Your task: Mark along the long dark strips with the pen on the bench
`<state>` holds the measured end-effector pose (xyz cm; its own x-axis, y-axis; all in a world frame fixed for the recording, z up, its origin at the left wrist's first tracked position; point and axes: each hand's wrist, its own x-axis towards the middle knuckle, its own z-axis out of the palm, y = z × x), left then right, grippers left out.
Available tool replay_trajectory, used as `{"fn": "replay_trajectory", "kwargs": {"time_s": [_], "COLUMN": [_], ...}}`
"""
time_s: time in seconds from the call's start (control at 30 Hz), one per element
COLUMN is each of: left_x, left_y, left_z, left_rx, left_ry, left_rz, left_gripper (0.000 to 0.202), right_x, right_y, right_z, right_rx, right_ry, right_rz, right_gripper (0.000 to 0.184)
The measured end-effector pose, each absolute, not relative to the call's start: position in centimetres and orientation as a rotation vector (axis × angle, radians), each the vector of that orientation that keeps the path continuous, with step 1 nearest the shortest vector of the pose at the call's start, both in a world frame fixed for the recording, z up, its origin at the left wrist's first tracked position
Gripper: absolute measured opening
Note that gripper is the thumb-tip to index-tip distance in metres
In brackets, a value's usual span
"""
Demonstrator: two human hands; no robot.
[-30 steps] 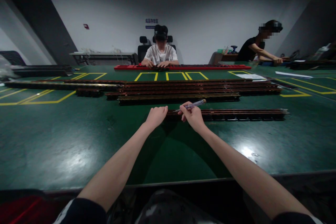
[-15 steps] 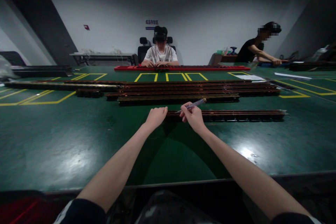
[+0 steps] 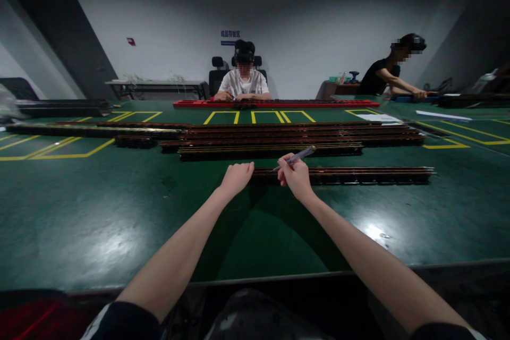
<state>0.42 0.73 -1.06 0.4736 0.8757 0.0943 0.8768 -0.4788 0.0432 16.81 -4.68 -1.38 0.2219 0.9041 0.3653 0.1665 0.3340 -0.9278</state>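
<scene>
A long dark bar (image 3: 370,175) with several coppery strips along its top lies on the green table in front of me. My left hand (image 3: 238,177) is closed around its left end; the fingertips are hidden behind the hand. Held slantwise in my right hand (image 3: 295,176) is a small screwdriver (image 3: 302,154) with a clear purplish handle. Its thin shaft points down and left, close to the top of the bar between my hands. Whether the tip touches the bar I cannot tell. The lower fingers of the right hand are curled beside the bar's near side.
Behind my hands lies a broad stack of similar dark bars (image 3: 271,141). A short dark piece (image 3: 135,141) rests to its left. Across the green table (image 3: 139,196), one person (image 3: 244,85) sits at a red tray (image 3: 338,104); another person (image 3: 376,77) leans in at the right.
My right hand has shifted slightly to the right and up along the bar, with the screwdriver still in it. My left hand stays at the bar's left end.
</scene>
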Motion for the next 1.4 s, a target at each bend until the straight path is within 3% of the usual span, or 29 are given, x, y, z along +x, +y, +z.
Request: {"fn": "replay_trajectory", "kwargs": {"time_s": [0.97,1.23,1.4], "left_x": [0.32,-0.07,-0.24], "left_y": [0.83,0.80,1.01], "left_z": [-1.07,-1.23,-1.09], "left_rx": [-2.778,-2.854,-2.875], "left_ry": [-1.672,-1.953,-2.054], "left_rz": [-0.274,-0.710,-0.800], "left_gripper": [0.034,0.041,0.038], "right_x": [16.90,17.18,17.40], "right_y": [-4.78,-4.81,-4.66], "right_z": [-1.09,-1.51,-1.58], "right_rx": [-1.166,-1.162,-1.149], "right_ry": [-1.065,-1.131,-1.150], "right_rz": [0.608,0.601,0.633], "right_gripper": [0.020,0.026,0.026]}}
